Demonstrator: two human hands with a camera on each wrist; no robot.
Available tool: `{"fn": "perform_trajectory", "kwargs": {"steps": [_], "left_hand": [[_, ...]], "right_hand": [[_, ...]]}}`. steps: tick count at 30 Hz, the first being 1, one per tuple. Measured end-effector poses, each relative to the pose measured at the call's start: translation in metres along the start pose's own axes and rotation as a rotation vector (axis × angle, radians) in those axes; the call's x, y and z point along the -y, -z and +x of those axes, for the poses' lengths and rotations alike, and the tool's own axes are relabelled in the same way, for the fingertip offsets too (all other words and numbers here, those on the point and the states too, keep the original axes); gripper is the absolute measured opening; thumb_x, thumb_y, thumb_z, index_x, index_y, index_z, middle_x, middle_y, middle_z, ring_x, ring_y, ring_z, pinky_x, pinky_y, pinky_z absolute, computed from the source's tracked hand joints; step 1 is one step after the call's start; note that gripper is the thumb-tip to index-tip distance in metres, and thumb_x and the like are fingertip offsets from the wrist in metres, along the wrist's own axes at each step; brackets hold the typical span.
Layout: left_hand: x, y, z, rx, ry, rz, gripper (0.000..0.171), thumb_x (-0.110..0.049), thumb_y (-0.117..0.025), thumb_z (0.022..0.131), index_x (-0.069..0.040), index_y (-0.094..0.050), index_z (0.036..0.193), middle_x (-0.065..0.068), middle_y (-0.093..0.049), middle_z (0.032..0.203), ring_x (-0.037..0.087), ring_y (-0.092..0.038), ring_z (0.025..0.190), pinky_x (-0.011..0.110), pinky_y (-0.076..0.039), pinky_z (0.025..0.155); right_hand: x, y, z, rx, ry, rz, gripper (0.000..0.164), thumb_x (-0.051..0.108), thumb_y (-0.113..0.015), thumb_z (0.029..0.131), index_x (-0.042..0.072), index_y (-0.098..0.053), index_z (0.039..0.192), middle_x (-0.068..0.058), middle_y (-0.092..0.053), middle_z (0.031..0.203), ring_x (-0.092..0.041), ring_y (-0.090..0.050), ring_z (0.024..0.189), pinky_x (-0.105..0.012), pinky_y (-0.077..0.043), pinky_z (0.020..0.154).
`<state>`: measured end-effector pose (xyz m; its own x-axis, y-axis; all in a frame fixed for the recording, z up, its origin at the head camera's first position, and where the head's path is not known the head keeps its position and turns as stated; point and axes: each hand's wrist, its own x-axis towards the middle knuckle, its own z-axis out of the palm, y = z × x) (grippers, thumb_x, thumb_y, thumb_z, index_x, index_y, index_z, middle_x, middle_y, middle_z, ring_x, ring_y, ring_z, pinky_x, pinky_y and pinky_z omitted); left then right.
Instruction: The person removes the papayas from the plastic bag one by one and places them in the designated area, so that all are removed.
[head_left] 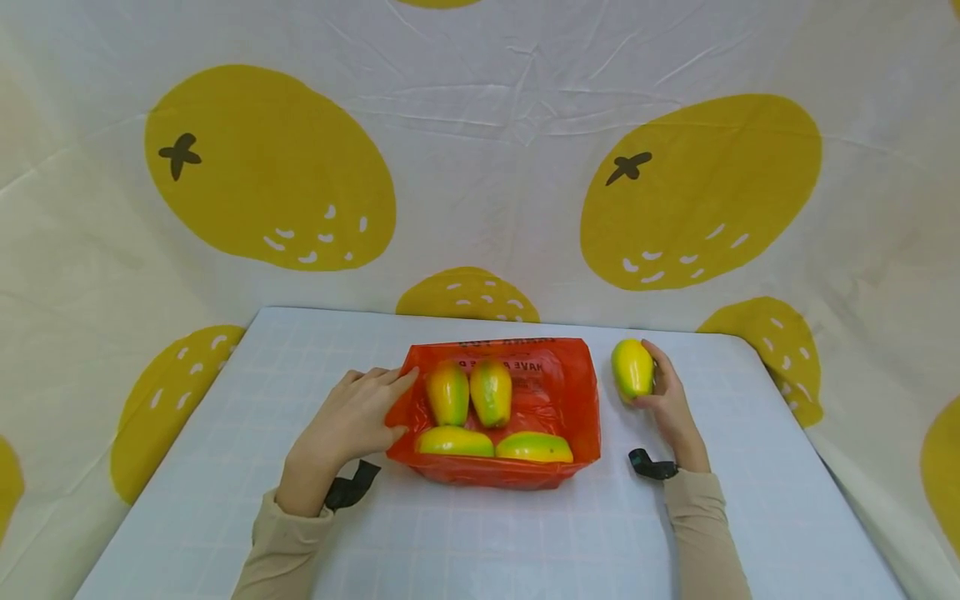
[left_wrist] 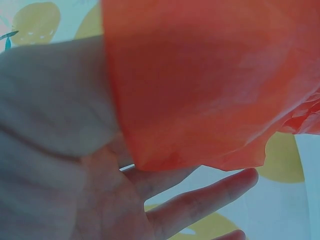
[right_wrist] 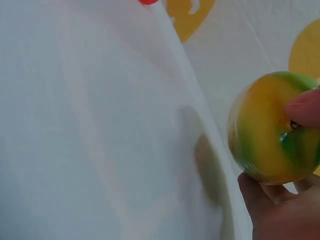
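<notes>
A red plastic bag (head_left: 517,475) lies with its mouth wide open on the table, dark lettering showing on its far side. Inside it are several glossy yellow-green papayas, two toward the back left and two along the near edge, one of them a papaya (head_left: 534,447) at the near right. My left hand (head_left: 360,421) touches the bag's left edge, its fingers spread and fairly straight in the left wrist view; the bag covers part of that hand. To the right of the bag, my right hand (head_left: 669,398) grips another papaya (right_wrist: 272,130), its thumb beside the small stem mark.
The white table (head_left: 480,542) carries a faint grid pattern. Behind it hangs a pale cloth (head_left: 487,200) printed with large yellow fruit. A black strap (head_left: 352,486) sticks out from the left wrist, and another black strap (head_left: 652,465) from the right.
</notes>
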<state>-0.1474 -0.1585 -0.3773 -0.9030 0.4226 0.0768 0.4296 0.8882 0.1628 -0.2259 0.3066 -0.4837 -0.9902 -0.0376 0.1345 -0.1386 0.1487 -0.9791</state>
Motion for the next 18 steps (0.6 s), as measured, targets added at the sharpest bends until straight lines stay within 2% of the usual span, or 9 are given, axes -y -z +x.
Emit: {"fn": "perform_trajectory", "kwargs": {"steps": [3,6,9,18], "left_hand": [[0.0,0.0,0.0,-0.004,-0.001,0.002,0.068,-0.027,-0.079,0.079,-0.005,-0.057,0.14,0.017,-0.061,0.133,0.036,-0.056,0.12,0.059,-0.042,0.099],[0.0,0.0,0.0,-0.007,-0.004,0.002,0.067,-0.027,-0.078,0.08,-0.005,-0.057,0.14,0.016,-0.061,0.133,0.036,-0.056,0.12,0.059,-0.042,0.098],[0.001,0.0,0.0,-0.009,-0.004,0.0,0.067,-0.026,-0.078,0.079,-0.006,-0.057,0.14,0.016,-0.061,0.133,0.036,-0.056,0.12,0.058,-0.042,0.098],[0.001,0.0,0.001,-0.009,-0.005,-0.002,0.067,-0.025,-0.079,0.079,-0.005,-0.057,0.139,0.017,-0.061,0.133,0.037,-0.056,0.119,0.059,-0.042,0.098]], "right_hand": [[-0.005,0.001,0.0,-0.001,-0.038,0.006,0.107,-0.028,-0.054,0.065,0.012,-0.019,0.159,-0.012,-0.01,0.164,-0.029,-0.005,0.149,-0.044,-0.005,0.122],[-0.009,0.002,0.0,-0.002,-0.071,0.016,0.11,-0.028,-0.055,0.065,0.015,-0.019,0.159,-0.01,-0.009,0.165,-0.028,-0.004,0.149,-0.049,-0.002,0.121],[-0.014,0.003,0.002,0.008,-0.085,0.033,0.112,-0.028,-0.056,0.064,0.018,-0.019,0.159,-0.008,-0.009,0.165,-0.027,-0.004,0.15,-0.048,-0.003,0.121],[-0.022,0.008,0.003,0.092,-0.06,0.073,0.114,-0.029,-0.053,0.064,0.019,-0.014,0.16,-0.006,-0.006,0.165,-0.022,-0.004,0.148,-0.028,-0.009,0.119]]}}
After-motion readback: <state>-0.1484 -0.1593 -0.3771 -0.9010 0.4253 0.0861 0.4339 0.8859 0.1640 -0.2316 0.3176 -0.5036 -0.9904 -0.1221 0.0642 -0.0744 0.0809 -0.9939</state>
